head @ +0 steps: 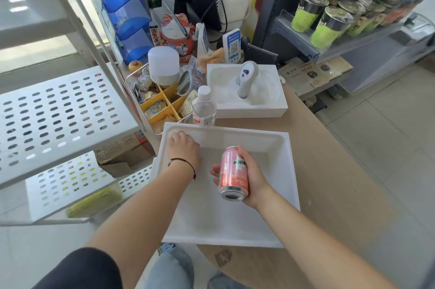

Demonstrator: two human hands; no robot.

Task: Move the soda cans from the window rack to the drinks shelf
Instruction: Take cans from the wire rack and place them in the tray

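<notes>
A pink Mirinda soda can (233, 173) is tilted with its base toward me, held over a white foam tray (277, 225) on the brown counter. My right hand (249, 178) grips the can around its side. My left hand (184, 150) rests on the tray's far left inner corner, fingers bent over the wall; whether it grips is unclear. The white perforated window rack (54, 114) stands at the left, its near shelves bare. The drinks shelf (329, 37) at the upper right carries several green-labelled cups.
Behind the tray stand a clear water bottle (203, 106), a yellow divided organiser (162, 105), a white lamp (163, 65) and a white box holding a grey thermometer (246, 78). A lucky-cat figure (176, 32) and QR sign (231, 46) sit further back. Tiled floor lies right.
</notes>
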